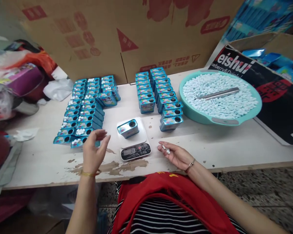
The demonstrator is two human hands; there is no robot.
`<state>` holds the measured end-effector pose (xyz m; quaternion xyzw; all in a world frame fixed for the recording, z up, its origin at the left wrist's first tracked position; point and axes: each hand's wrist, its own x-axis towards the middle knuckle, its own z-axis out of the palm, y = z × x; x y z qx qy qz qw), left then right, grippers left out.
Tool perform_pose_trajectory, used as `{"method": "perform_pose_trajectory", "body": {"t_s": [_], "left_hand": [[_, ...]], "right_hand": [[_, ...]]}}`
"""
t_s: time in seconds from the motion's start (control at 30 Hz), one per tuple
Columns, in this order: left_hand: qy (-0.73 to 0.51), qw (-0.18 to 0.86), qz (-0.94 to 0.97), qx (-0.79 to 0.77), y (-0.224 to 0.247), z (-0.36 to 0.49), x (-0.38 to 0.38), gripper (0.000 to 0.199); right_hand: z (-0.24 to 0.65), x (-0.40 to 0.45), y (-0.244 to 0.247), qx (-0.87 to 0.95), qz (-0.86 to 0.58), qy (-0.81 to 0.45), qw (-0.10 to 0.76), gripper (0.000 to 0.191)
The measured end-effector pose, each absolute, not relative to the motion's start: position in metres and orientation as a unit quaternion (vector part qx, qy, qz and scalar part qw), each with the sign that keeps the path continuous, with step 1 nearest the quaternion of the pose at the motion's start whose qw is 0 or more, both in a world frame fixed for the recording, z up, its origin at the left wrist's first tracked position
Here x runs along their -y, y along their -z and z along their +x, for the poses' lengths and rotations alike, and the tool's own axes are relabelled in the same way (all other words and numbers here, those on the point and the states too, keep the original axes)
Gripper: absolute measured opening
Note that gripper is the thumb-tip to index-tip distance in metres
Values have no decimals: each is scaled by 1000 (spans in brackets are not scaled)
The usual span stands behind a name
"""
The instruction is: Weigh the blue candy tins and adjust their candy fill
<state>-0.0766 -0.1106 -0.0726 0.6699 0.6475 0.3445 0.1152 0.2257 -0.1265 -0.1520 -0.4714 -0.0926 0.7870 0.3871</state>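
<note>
My left hand is raised at the near end of the left group of blue tins, thumb and fingers apart, nothing visible in it. It partly covers a blue tin that has white candies on its top. My right hand, palm up to the right of the scale, holds several small white candies in its curled fingers. Between the hands lies a white kitchen scale with a black display panel. A single blue tin with a round dark opening in its top rests on the scale.
Rows of blue tins stand at left, many with candies on top; more tins stand behind the scale. A turquoise basin of candies holds a metal scoop. A cardboard box walls the back; bags lie left.
</note>
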Motion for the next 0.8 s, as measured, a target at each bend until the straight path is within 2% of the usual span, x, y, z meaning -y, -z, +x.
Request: {"method": "perform_pose_trajectory", "body": {"t_s": [0.13, 0.27, 0.43, 0.63, 0.7, 0.8], "left_hand": [[-357, 189, 588, -701, 125, -95, 147, 31], [-370, 230, 566, -700, 156, -101, 165, 32], [-385, 220, 577, -686, 160, -105, 164, 30], [-390, 193, 594, -677, 152, -103, 155, 28], [-390, 193, 598, -674, 151, -100, 155, 28], [-399, 197, 596, -668, 149, -95, 153, 27]], "right_hand": [[220, 138, 139, 72, -481, -808, 333, 11], [208, 121, 115, 177, -478, -795, 329, 13], [184, 77, 77, 369, -459, -747, 308, 19], [147, 34, 53, 650, -432, -566, 266, 5], [139, 27, 51, 708, -423, -507, 252, 7], [136, 22, 50, 732, -420, -482, 235, 9]]}}
